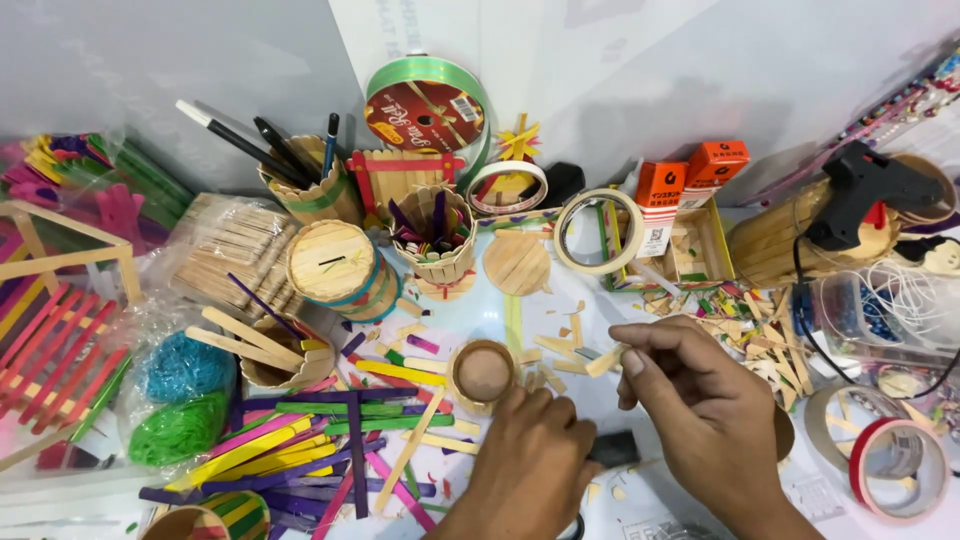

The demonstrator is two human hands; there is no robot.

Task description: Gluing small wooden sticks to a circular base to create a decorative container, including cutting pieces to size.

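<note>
My right hand (700,400) pinches a short piece of plain wooden stick (604,362) between thumb and fingertips, just above the table. My left hand (530,455) rests curled low in the middle, its fingers closed on a small dark object (612,448) that is mostly hidden. Just left of both hands stands a small round cup of wooden sticks (482,374). Cut stick scraps (556,350) lie scattered in front of my hands.
Coloured craft sticks (330,440) lie in a heap at lower left. Stick-built pots (340,265) with pens, a bag of plain sticks (225,245), tape rolls (598,232), orange boxes (660,190) and a black glue gun (865,185) crowd the back and right.
</note>
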